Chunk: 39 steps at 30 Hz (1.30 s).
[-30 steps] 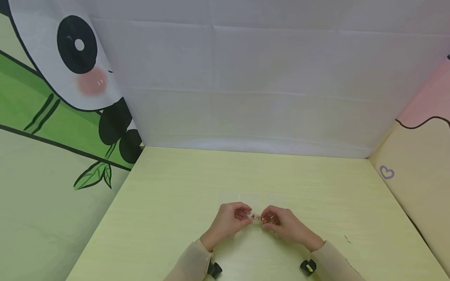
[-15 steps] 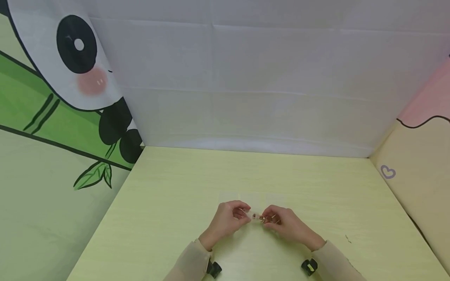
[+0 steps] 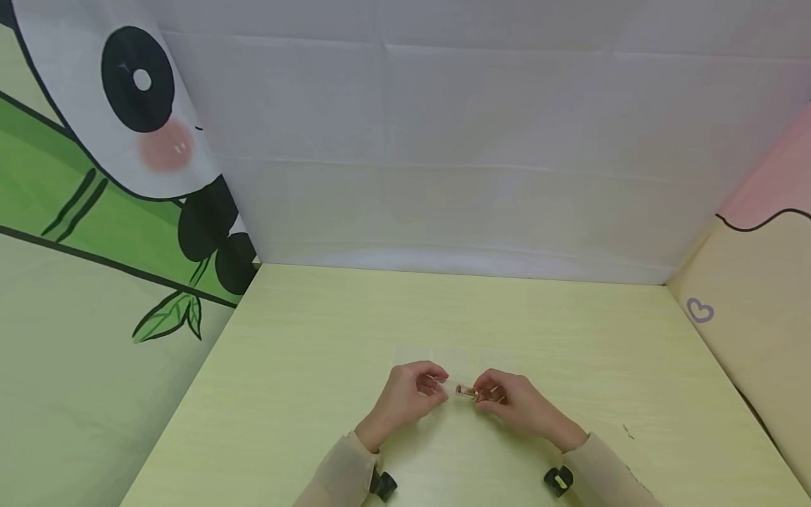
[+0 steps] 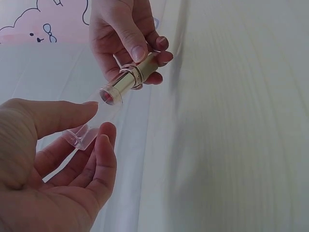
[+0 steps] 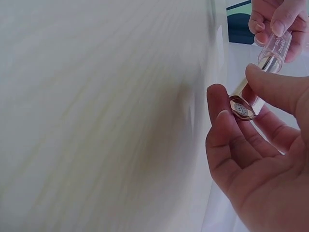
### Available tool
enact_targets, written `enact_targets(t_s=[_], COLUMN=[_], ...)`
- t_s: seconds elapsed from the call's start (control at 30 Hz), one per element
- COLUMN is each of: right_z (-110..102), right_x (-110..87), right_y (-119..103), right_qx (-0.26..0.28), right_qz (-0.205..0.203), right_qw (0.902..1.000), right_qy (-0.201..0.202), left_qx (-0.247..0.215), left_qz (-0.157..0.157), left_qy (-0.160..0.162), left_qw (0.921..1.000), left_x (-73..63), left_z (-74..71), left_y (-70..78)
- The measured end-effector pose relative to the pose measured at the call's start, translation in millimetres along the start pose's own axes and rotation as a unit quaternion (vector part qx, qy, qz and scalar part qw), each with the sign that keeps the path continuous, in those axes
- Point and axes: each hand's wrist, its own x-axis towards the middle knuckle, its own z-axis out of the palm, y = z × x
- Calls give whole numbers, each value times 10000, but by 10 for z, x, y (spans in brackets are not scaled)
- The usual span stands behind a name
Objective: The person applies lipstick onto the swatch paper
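Observation:
My right hand (image 3: pixel 522 408) grips the gold base of a lipstick (image 4: pixel 126 79) between thumb and fingers, above the table. A round emblem shows on the base's end in the right wrist view. Facing it, my left hand (image 3: pixel 408 393) pinches a clear cap (image 4: pixel 82 135) between thumb and fingertips. The cap (image 5: pixel 277 46), printed with small lettering, lines up with the lipstick. Its mouth still appears to surround the tube's end, where a reddish core shows; exact contact is hard to tell through the transparent plastic.
Faint clear squares (image 3: pixel 412 355) lie in a row on the pale wood-grain table (image 3: pixel 317 317) just beyond the hands. A white sheet (image 3: pixel 475 141) stands behind, with printed panels at both sides. A small dark mark (image 3: pixel 626 431) sits at right.
My left hand has moved slightly left, drawing the clear cap along the lipstick, so more of the gold tube shows between the hands. The right hand has barely moved.

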Motion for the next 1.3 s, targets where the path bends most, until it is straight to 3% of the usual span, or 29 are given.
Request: enact_targets(t_s=[0.4, 0.8, 1.3], right_z=[-42, -69, -65], right_x=[-5, -24, -42], right_y=[-11, 5, 5], right_qx=[-55, 32, 1], right_qz=[63, 132, 130], right_qw=[10000, 9999, 9999], right_qy=[-31, -8, 76], left_qx=[-143, 498, 214], left_qz=[-97, -120, -197], left_qy=[40, 387, 434], left_qw=[9998, 9979, 9986], left_x=[-15, -35, -87], left_z=[-37, -30, -23], left_y=[-15, -59, -101])
